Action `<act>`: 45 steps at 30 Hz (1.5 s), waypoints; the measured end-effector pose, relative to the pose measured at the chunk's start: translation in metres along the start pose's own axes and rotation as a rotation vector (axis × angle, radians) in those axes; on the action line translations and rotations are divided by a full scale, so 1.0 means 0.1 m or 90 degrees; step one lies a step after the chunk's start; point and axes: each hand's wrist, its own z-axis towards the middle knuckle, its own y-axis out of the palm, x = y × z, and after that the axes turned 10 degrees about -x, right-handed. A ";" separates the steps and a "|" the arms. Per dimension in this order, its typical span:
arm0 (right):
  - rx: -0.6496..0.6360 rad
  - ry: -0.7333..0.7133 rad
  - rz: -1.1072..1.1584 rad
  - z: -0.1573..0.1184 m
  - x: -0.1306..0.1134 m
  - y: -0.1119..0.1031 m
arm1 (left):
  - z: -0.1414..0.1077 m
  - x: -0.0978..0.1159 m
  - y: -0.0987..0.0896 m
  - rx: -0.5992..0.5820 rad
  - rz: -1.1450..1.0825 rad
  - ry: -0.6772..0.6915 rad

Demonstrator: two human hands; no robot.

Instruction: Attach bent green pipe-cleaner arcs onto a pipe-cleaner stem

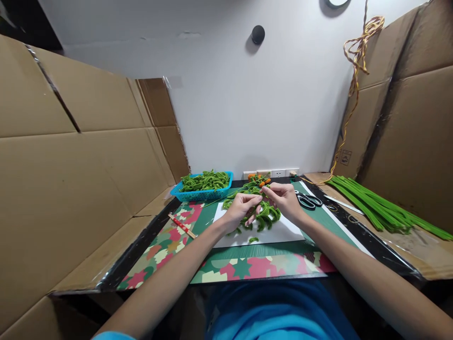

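Both hands are close together above a white sheet (293,234). My left hand (241,208) is closed in a pinch on a green fuzzy piece. My right hand (282,197) pinches close beside it, its fingertips at the upper end of green fuzzy material; exactly what it grips is too small to make out. Curled green fuzzy pieces (264,218) lie on the sheet below and around the fingers. Just behind the hands are orange fuzzy flowers (262,181) with green stems.
A blue basket (202,195) of green curled pieces stands at the back left. Black scissors (308,200) lie right of my right hand, with long green stems (378,203) farther right. A red-and-wood stick (182,225) lies left. Cardboard walls (88,179) flank the table.
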 end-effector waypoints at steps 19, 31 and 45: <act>-0.101 0.034 0.016 0.03 0.07 -0.03 | 0.01 0.03 0.07 0.043 -0.026 0.013; -0.039 -0.016 -0.075 0.01 0.06 -0.04 | 0.02 0.02 0.09 0.008 -0.102 -0.055; 0.015 -0.030 -0.139 -0.01 0.03 -0.06 | 0.04 0.00 0.06 -0.025 -0.129 -0.115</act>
